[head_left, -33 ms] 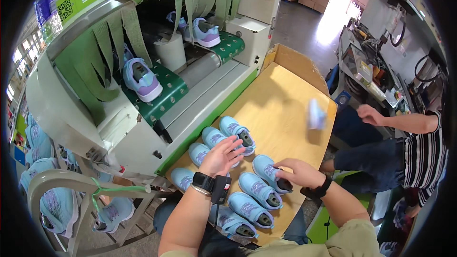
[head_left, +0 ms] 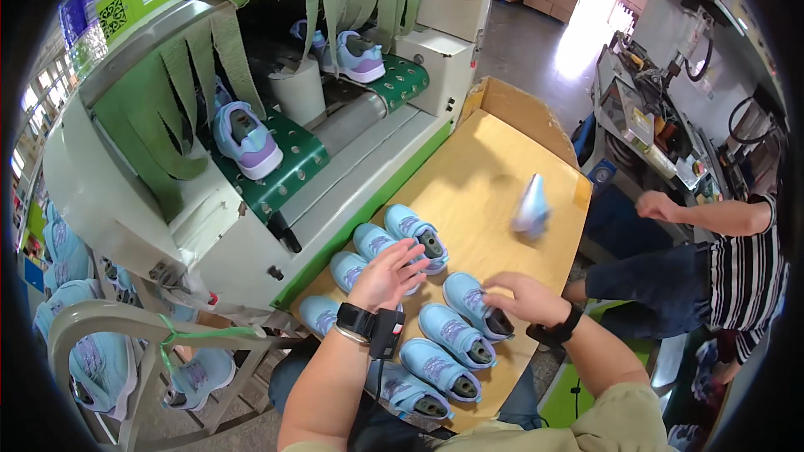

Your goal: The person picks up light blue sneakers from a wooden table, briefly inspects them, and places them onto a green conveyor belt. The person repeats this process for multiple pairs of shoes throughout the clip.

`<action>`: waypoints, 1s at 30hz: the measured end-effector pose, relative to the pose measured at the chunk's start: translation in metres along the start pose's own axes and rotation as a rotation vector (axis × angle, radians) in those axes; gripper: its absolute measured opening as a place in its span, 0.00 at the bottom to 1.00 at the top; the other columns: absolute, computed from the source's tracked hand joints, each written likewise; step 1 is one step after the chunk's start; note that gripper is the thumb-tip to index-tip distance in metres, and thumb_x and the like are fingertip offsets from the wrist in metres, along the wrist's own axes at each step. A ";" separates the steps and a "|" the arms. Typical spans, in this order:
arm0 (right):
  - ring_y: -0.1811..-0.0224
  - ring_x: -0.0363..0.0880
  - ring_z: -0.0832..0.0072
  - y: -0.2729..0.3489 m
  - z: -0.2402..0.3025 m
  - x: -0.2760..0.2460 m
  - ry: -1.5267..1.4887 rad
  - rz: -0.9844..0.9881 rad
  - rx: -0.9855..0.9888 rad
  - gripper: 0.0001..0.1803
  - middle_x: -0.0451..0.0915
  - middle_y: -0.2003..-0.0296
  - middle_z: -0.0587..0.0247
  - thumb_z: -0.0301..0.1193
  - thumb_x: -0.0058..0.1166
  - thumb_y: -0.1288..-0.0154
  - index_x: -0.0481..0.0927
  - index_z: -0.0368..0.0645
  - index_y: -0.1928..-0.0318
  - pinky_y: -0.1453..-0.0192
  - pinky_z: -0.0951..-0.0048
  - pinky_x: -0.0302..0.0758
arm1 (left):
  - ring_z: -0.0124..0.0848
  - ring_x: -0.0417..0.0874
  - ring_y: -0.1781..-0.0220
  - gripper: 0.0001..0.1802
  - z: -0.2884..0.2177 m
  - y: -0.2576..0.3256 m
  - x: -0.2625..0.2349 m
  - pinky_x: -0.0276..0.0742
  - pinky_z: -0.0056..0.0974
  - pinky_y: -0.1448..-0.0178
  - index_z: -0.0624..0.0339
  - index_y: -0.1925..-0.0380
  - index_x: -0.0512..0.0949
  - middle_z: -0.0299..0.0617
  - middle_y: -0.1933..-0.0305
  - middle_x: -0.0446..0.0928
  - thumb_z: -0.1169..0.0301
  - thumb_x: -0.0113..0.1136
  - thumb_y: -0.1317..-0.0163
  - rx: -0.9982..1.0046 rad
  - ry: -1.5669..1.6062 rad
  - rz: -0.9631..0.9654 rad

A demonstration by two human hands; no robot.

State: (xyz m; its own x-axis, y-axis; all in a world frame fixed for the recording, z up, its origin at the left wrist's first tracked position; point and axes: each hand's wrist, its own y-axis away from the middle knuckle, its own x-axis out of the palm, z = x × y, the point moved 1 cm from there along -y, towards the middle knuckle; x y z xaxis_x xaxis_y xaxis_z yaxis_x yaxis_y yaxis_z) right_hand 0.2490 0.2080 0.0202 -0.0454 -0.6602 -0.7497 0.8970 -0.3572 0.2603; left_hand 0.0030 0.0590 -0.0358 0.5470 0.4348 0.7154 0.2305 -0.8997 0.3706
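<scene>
My left hand (head_left: 387, 274) is open, fingers spread and palm up, above the left row of light blue sneakers (head_left: 404, 222) with purple laces. My right hand (head_left: 529, 298) hovers with loosely bent fingers at the heel of the top sneaker (head_left: 466, 295) in the right row; nothing shows in its grip. Below that one lie more sneakers (head_left: 450, 326) side by side, with dark inserts in their openings. A blurred blue sneaker (head_left: 531, 208) is moving over the right part of the wooden table (head_left: 456, 169), with no hand on it.
Left, a machine (head_left: 368, 159) with green strip curtains carries sneakers on green belts (head_left: 285, 155). A rack (head_left: 100, 318) of sneakers stands at lower left. Cardboard (head_left: 523, 105) edges the table's far end. To the right is a co-worker's arm (head_left: 712, 214).
The blurred sneaker has moved nearer and to the left over the table. My right hand's fingers have lifted a little off the top sneaker. My left hand has barely moved.
</scene>
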 end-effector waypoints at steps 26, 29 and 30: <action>0.36 0.70 0.52 -0.138 -0.098 -0.006 -0.063 -0.559 0.483 0.53 0.67 0.38 0.35 0.56 0.66 0.45 0.63 0.25 0.34 0.39 0.61 0.73 | 0.44 0.77 0.38 0.23 -0.019 0.019 0.002 0.74 0.47 0.38 0.59 0.38 0.67 0.48 0.35 0.72 0.61 0.52 0.28 0.088 -0.047 0.019; 0.40 0.76 0.57 -0.130 -0.085 -0.028 -0.223 -0.175 0.537 0.55 0.73 0.42 0.36 0.57 0.69 0.49 0.64 0.24 0.35 0.41 0.64 0.75 | 0.44 0.77 0.38 0.22 -0.027 0.027 0.001 0.74 0.47 0.38 0.59 0.38 0.68 0.49 0.36 0.73 0.62 0.52 0.28 0.112 -0.028 0.013; 0.41 0.77 0.57 -0.124 -0.065 -0.030 -0.124 -0.173 0.534 0.56 0.74 0.43 0.36 0.57 0.70 0.50 0.63 0.24 0.35 0.41 0.64 0.75 | 0.44 0.77 0.38 0.22 -0.029 0.030 0.001 0.74 0.47 0.38 0.59 0.38 0.68 0.49 0.36 0.73 0.62 0.52 0.28 0.122 -0.016 0.007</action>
State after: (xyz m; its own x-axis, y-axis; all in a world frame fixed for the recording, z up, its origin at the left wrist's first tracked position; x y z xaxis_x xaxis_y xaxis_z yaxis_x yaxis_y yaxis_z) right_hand 0.1673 0.3150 -0.0294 -0.2519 -0.6239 -0.7398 0.5273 -0.7295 0.4356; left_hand -0.0129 0.0338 -0.0069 0.5612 0.4287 0.7080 0.3222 -0.9011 0.2902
